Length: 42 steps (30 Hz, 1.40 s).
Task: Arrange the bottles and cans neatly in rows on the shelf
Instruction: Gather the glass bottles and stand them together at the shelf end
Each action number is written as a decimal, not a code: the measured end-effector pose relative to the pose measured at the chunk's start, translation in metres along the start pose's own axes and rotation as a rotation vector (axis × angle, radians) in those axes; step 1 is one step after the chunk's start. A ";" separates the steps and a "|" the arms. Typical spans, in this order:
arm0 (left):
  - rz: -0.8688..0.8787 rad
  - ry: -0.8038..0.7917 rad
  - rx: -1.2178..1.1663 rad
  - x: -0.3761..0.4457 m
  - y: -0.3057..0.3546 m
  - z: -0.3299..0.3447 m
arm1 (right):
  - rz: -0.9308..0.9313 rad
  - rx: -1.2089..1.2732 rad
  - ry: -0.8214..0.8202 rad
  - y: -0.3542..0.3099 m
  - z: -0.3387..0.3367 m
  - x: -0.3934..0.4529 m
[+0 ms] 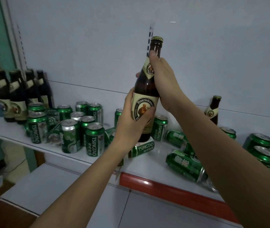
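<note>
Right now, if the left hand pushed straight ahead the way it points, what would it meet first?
Nothing new: the left hand already grips the held bottle. Beyond it probably the back wall, though depth is unclear.

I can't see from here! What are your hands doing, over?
Both hands on brown bottle: left hand at label, right hand at neck. Bottle held above shelf. Tipped cans lying below, over.

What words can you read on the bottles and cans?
"Franziskaner": main label of the held bottle, gripped by the left hand and right hand.
"TSINGTAO": upright can, upright can on the left, lying can under the bottle.
Chinese characters on the tipped can: too blurred to read.
Labels on the bottle row and far bottle: too blurred.
</note>
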State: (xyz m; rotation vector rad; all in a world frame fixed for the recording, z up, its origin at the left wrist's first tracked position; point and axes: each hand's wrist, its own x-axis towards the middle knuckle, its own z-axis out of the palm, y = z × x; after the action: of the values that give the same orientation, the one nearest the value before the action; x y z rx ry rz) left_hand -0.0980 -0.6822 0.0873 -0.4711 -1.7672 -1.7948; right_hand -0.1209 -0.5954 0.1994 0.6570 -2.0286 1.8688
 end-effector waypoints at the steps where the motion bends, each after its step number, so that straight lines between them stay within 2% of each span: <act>1: 0.002 0.001 0.003 0.001 0.003 -0.013 | -0.019 -0.002 -0.010 -0.004 0.013 -0.001; 8: 0.030 -0.044 0.132 0.006 0.017 -0.136 | -0.080 0.033 0.045 -0.018 0.130 -0.005; 13: 0.057 0.042 0.396 0.015 0.020 -0.231 | -0.141 0.011 0.043 -0.031 0.227 -0.003; 19: 0.140 0.103 0.553 0.028 0.027 -0.320 | -0.181 -0.029 0.029 -0.038 0.309 0.012; 27: 0.118 0.114 0.496 0.059 0.023 -0.380 | -0.181 -0.227 -0.103 -0.060 0.357 0.041; 37: 0.087 0.090 0.537 0.120 -0.010 -0.410 | -0.103 -0.353 -0.210 -0.058 0.365 0.090; 42: 0.076 0.053 0.547 0.159 -0.036 -0.415 | -0.133 -0.307 -0.144 -0.032 0.374 0.125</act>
State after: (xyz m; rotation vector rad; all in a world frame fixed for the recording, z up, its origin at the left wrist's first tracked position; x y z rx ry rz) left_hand -0.1853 -1.1172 0.1301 -0.2562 -2.0650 -1.1860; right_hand -0.1794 -0.9832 0.2513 0.8357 -2.2364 1.4326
